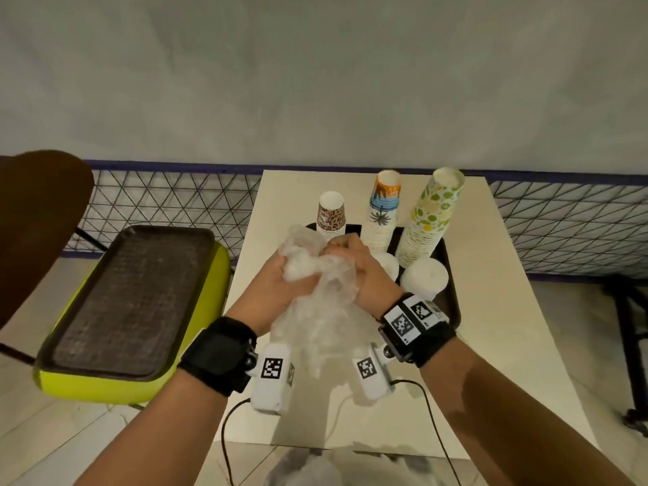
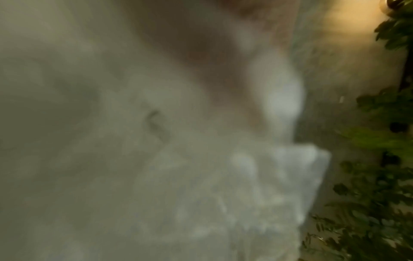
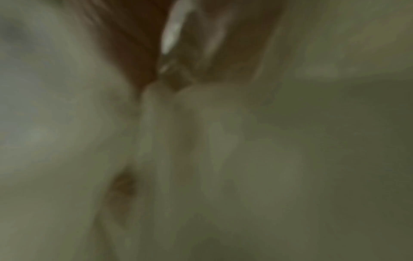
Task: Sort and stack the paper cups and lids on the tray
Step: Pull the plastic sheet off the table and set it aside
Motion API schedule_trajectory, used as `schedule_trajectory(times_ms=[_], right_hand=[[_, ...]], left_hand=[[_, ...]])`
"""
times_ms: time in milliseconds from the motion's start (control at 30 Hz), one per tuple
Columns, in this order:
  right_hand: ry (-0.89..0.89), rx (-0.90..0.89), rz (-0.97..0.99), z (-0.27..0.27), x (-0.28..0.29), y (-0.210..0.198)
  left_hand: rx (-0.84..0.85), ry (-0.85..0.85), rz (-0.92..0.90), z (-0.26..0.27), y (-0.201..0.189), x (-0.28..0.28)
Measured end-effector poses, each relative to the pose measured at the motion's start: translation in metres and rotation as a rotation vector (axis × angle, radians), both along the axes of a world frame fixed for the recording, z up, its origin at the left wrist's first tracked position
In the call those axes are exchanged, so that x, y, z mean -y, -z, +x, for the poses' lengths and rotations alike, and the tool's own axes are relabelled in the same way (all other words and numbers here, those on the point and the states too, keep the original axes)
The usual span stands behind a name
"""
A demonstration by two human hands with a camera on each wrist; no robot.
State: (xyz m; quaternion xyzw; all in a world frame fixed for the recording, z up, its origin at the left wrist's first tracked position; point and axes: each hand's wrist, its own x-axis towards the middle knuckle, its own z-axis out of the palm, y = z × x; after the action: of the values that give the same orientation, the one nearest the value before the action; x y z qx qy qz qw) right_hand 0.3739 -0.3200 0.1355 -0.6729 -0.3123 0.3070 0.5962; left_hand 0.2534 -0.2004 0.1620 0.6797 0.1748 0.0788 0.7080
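1. Far to the left of the black tray point(image 1: 452, 310) sits a brown tray point(image 1: 129, 296) on a green seat point(image 1: 196, 366). It is flat, so I think it could take more things.
2. The left hand point(image 1: 277, 285) is curled round a crinkly see-through plastic bag point(image 1: 315, 310), held up in front of the black tray. I think something white is bunched inside, maybe lids, but it is too blurry to tell.
3. The right hand point(image 1: 357, 271) grips the same bag from the other side. Both hands squeeze it together, I guess to open it or pull the stuff out.
4. On the black tray the cups stand upside down in three stacks: a short leopard stack point(image 1: 331, 219), then a taller palm-tree stack point(image 1: 384, 212), then the tallest lime stack point(image 1: 431, 219). Sorting by picture looks nearly done.
5. Just in front of the tall stacks sit white lid stacks point(image 1: 426, 275).
6. The tall stacks lean a bit and stand close to the hands, so a bump could tip them. The white table point(image 1: 508, 327) has bare room to the right of the black tray.
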Motion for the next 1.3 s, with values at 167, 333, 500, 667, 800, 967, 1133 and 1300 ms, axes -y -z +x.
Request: schedule_trajectory(times_ms=[167,333,500,667,800,967,1133,1300], right_hand=[[-0.176,-0.485,0.124,0.004,0.030,0.015],[-0.023,-0.234,0.048,-0.002,0.029,-0.011],[0.297,-0.246,0.079,0.022,0.019,-0.039],[0.381,-0.204,-0.069,0.037,0.101,-0.039],[0.158,-0.177,-0.172,0.027,0.098,-0.030],[0.336,0.270,-0.214,0.022,0.151,-0.032],[0.402,-0.248,0.034,0.035,0.236,-0.001],[0.475,-0.679,0.325,0.063,0.334,0.009]], left_hand=[[0.027,-0.387,-0.059,0.017,-0.004,-0.001],[0.005,-0.266,0.687,0.038,0.012,0.003],[0.107,0.028,0.820,0.048,0.012,0.028],[0.119,0.015,0.716,0.079,0.002,0.109],[0.118,0.090,0.699,0.078,0.009,0.078],[0.069,-0.075,0.378,0.087,0.021,0.104],[0.092,0.003,0.381,0.132,0.021,0.188],[0.078,0.402,0.380,0.176,0.035,0.323]])
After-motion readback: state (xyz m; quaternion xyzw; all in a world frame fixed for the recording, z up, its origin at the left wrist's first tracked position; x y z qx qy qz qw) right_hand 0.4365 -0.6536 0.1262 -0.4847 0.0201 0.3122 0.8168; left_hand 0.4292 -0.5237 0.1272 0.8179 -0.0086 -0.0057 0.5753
